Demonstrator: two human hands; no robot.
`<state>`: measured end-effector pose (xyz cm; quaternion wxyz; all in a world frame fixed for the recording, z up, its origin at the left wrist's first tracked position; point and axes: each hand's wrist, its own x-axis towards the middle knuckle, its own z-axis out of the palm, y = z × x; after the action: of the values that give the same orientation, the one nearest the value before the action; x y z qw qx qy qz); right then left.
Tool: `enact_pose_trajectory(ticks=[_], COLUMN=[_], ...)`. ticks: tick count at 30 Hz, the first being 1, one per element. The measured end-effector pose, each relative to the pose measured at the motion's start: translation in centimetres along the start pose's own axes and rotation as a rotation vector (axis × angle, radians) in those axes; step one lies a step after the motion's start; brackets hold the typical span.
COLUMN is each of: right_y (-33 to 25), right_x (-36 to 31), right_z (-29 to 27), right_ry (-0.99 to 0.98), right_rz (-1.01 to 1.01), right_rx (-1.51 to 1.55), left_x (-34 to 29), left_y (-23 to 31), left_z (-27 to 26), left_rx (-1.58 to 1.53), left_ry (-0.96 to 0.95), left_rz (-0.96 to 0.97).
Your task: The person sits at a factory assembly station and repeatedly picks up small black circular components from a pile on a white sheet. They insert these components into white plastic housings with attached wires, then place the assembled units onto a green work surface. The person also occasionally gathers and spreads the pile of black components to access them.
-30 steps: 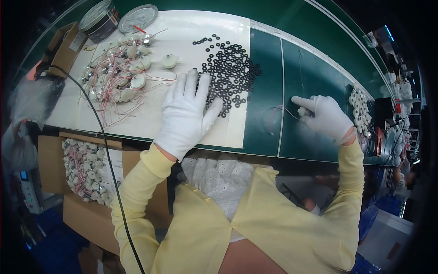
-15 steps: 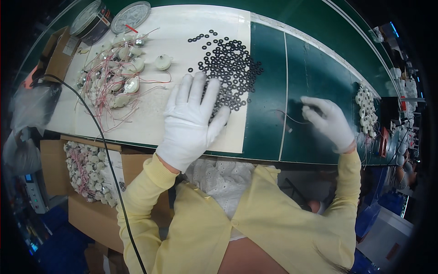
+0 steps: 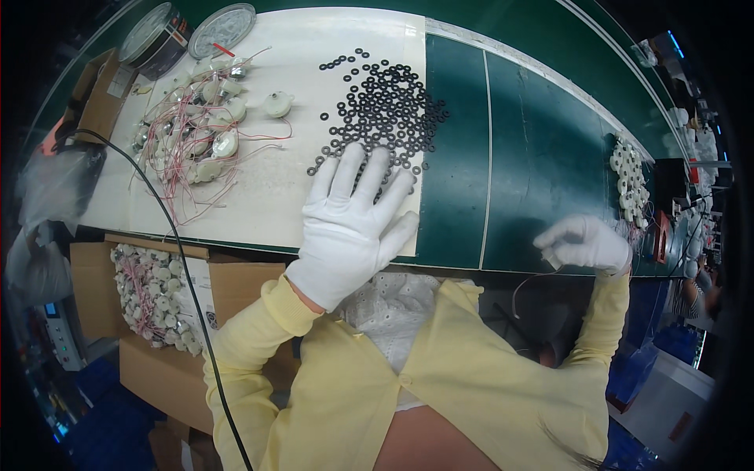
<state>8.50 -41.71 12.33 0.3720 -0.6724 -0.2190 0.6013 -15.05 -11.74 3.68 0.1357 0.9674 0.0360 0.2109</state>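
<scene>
My left hand (image 3: 349,224), in a white glove, lies open with its fingers spread over the near edge of a heap of small black rings (image 3: 385,114) on the white sheet. Some rings are hidden beneath the fingers. My right hand (image 3: 585,243), also gloved, is closed at the table's front edge on the right. From its pinched fingers a thin wire (image 3: 517,294) hangs down past the edge; what is at its upper end is hidden in the glove. A single white round part (image 3: 277,104) with a red lead lies left of the rings.
A tangle of white round parts with pink wires (image 3: 196,133) covers the left of the table. More white parts (image 3: 628,180) stand in rows at the far right. A tub (image 3: 157,43) and a clear lid (image 3: 222,30) sit behind. A carton (image 3: 236,290) with similar parts stands below; a black cable (image 3: 177,228) crosses in front.
My left hand has slid slightly right and toward me over the rings. My right hand has come nearer and lower, carrying the wire from the green tabletop past the front edge.
</scene>
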Motion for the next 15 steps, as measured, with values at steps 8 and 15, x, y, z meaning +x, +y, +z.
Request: enact_pose_trajectory(ticks=[8, 15], right_y=[-0.6, 1.6], right_x=[2.2, 5.7], right_z=[2.2, 3.1], right_ry=[0.417, 0.748], right_rz=[-0.035, -0.416], right_rx=[-0.297, -1.098], left_x=[-1.1, -0.8], left_y=[0.5, 0.8], left_z=[0.4, 0.4], left_rx=[-0.008, -0.012], left_ry=[0.004, 0.004], left_rz=[-0.053, -0.032])
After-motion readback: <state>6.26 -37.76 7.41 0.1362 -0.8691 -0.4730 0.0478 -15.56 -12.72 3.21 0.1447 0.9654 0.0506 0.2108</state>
